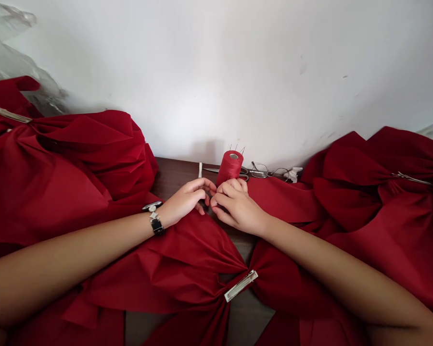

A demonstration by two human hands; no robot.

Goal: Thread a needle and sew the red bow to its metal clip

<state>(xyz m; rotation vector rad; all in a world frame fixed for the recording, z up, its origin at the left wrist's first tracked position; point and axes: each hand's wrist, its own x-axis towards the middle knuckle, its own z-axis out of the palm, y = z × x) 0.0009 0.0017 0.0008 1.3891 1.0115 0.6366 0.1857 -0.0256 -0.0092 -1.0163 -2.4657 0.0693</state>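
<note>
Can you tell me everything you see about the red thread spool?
The spool is a red cylinder that looks thread-wound, with a pale, hollow core. Thin needles poke up at its far edge. It stands roughly upright on the table near the wall, in front of the scissors. The right hand hides its base; any touch is unclear.

Over a dark table point(173, 175), the left hand point(185, 201), with a watch point(155, 218) on its wrist, and the right hand point(239, 204) sit close together, fingers curled, before a red thread spool point(230, 166) topped with needles point(244, 150); any thread between them is too fine to tell. Eyeglasses point(260, 176) lie near the white wall point(220, 72). Below, a pale clip point(241, 286) crosses gathered red fabric point(180, 264), with more bunched red cloth point(386, 230) at both sides.
</note>
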